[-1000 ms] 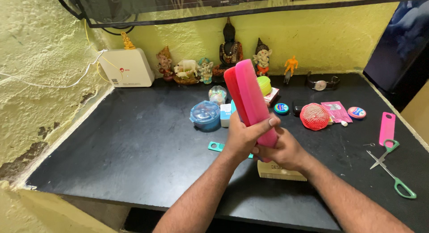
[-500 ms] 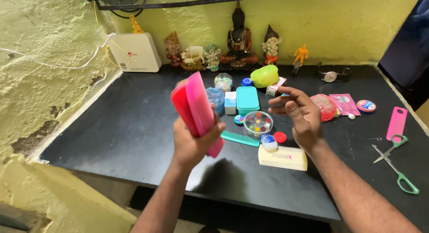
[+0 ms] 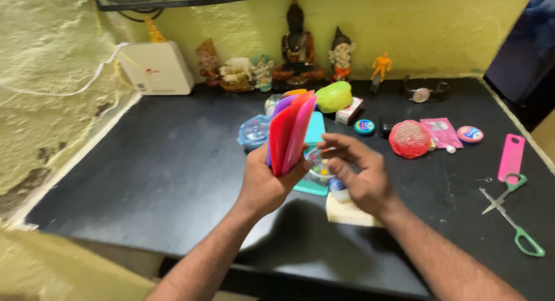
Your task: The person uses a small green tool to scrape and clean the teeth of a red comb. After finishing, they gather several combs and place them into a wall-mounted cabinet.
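Note:
My left hand grips a stack of flat plastic pieces, red, pink, purple and orange, held upright and fanned a little at the top. My right hand hovers just right of the stack with fingers spread and curled, holding nothing. Under and behind my hands lie a teal box, a small clear round container of coloured bits, a pale yellow bar and a blue round container.
On the black table lie a red mesh ball, pink card, green scissors, a green lidded box, small tins and a watch. Figurines and a white box line the yellow back wall.
My left hand has kept the coloured stack, now fanned and seen edge-on. My right hand let go of it a second ago and has come back close beside it.

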